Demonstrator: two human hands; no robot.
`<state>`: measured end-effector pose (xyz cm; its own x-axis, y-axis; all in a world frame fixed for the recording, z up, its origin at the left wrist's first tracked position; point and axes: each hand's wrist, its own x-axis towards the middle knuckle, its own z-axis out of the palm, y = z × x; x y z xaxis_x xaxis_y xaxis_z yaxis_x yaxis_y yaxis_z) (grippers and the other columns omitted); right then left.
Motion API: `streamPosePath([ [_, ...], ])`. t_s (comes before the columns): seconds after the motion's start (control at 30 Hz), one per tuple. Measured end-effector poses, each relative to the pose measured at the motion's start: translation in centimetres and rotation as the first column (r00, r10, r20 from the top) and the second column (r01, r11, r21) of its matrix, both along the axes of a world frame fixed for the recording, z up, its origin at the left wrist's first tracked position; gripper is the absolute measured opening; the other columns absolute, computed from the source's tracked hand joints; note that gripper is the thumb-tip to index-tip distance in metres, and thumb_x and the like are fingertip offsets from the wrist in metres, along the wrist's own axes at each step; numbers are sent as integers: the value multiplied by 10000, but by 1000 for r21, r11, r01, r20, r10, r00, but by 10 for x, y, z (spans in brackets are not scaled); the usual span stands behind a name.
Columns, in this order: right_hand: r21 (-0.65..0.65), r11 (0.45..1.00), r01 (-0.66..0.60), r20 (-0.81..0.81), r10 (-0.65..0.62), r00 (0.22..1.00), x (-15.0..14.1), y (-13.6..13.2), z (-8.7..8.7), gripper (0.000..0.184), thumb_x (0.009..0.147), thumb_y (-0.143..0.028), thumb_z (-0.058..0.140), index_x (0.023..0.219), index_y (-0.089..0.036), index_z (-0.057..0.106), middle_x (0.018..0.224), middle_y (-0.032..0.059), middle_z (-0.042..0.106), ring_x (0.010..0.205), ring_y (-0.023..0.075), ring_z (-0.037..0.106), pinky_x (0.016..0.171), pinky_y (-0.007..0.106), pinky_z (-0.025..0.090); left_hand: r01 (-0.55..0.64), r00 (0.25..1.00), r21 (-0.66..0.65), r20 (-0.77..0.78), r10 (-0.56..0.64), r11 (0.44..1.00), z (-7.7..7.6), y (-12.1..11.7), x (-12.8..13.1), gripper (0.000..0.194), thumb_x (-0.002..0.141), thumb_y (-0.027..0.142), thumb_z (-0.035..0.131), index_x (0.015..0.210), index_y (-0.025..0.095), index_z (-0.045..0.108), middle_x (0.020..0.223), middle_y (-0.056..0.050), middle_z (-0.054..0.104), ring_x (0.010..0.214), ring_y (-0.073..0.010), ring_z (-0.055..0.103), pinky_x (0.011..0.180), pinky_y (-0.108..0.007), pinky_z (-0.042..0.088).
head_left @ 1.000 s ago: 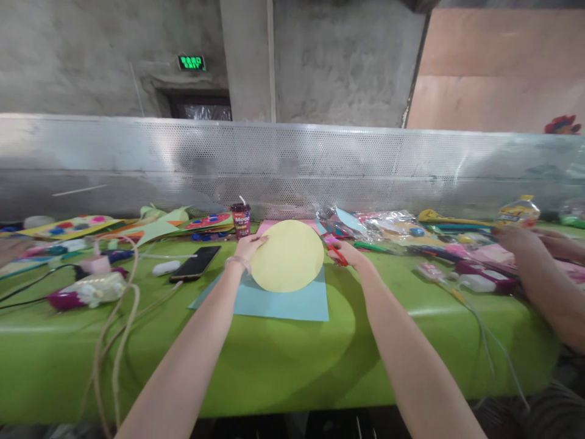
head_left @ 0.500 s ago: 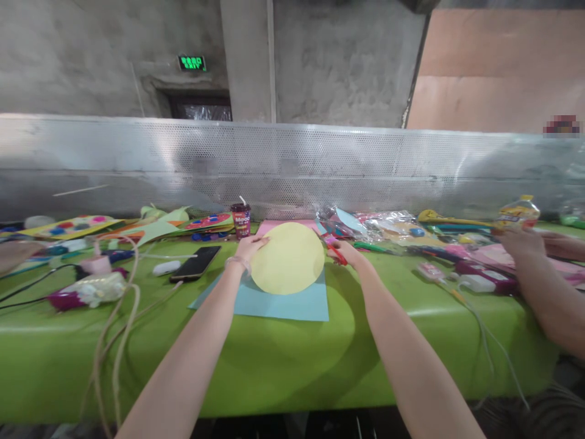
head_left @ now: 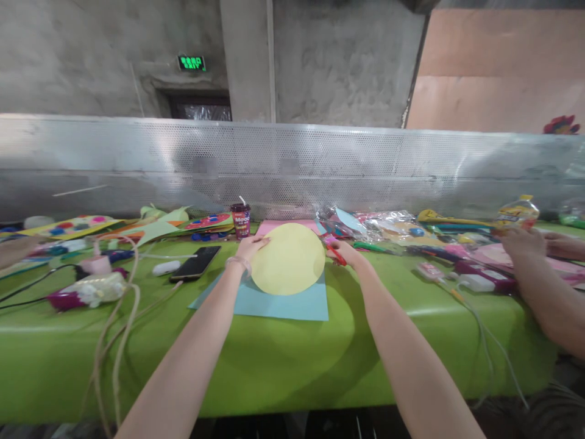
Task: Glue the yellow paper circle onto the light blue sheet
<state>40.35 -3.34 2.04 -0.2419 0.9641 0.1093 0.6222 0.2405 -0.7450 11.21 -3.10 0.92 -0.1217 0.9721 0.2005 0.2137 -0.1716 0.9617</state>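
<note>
A round disc of yellow paper (head_left: 289,261) is in the middle of the head view, above a light blue sheet (head_left: 283,309). My left hand (head_left: 250,246) grips its left edge, thumb on top and the other fingers mostly hidden. To the right of the disc, my right hand (head_left: 346,253) is closed on red-handled scissors (head_left: 337,255). The scissors are close to the disc's right edge; their blades are hard to make out. A pink sheet (head_left: 299,225) shows behind the disc.
A dark drink cup (head_left: 241,221) with a straw stands behind my left hand. Left of it lie a black phone (head_left: 195,264) and looping cables (head_left: 136,299). Plastic bags (head_left: 384,225) lie at the back right. Another person's hand (head_left: 523,245) is at the far right, near a bottle (head_left: 518,213).
The yellow disc has sunk very slightly towards me. My two hands have barely moved. At the edges, other people's hands have shifted a little.
</note>
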Motion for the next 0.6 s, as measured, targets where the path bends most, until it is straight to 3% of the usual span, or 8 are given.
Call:
streamPosePath([
  [0.6, -21, 1000, -5, 54, 6, 999, 0, 0, 1, 201, 872, -306, 518, 977, -143, 569, 873, 18, 596, 668, 98, 568, 579, 257, 494, 1, 1000, 8, -19, -1, 1000, 3, -3, 0, 204, 846, 290, 565, 944, 114, 598, 928, -40, 620, 806, -158, 604, 724, -338, 506],
])
